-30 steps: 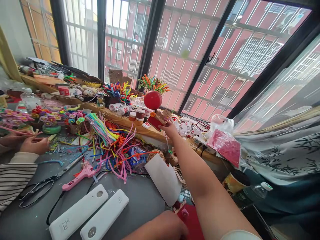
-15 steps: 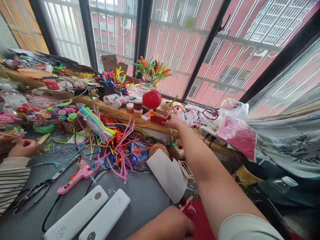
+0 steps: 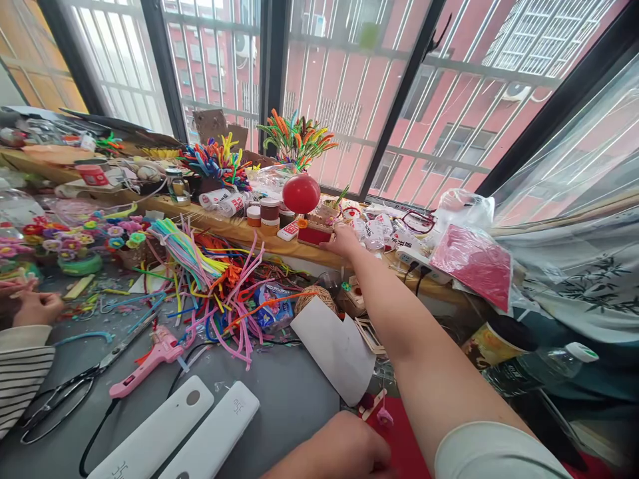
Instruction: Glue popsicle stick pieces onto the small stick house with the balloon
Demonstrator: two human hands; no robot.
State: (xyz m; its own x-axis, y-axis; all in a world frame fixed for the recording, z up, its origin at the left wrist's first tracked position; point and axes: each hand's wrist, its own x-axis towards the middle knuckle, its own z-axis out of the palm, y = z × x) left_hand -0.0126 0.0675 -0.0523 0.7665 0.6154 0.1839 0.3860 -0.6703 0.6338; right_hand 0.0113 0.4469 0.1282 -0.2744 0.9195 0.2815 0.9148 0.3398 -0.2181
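My right hand (image 3: 342,241) stretches out to the wooden ledge under the window. Its fingers close on the right end of a small red box (image 3: 313,233), which carries tiny decorations along its top. A shiny red balloon-like ball (image 3: 301,193) sits just above and behind that box. Low in the view, my left hand (image 3: 349,444) is curled closed at the edge of the grey table (image 3: 294,379). Its fingertips are hidden, so what it holds cannot be made out. Close by lies a small pink ornament (image 3: 385,417) over a red surface (image 3: 407,439).
Pipe cleaners (image 3: 234,286), a pink glue gun (image 3: 150,359), scissors (image 3: 94,372) and two white power banks (image 3: 214,432) cover the table. A white sheet (image 3: 334,346) lies under my right forearm. Another person's hand (image 3: 37,306) works at far left. A plastic bottle (image 3: 544,366) stands right.
The view has shifted slightly. My right hand stays at the red box, and my left hand remains curled near the table edge.
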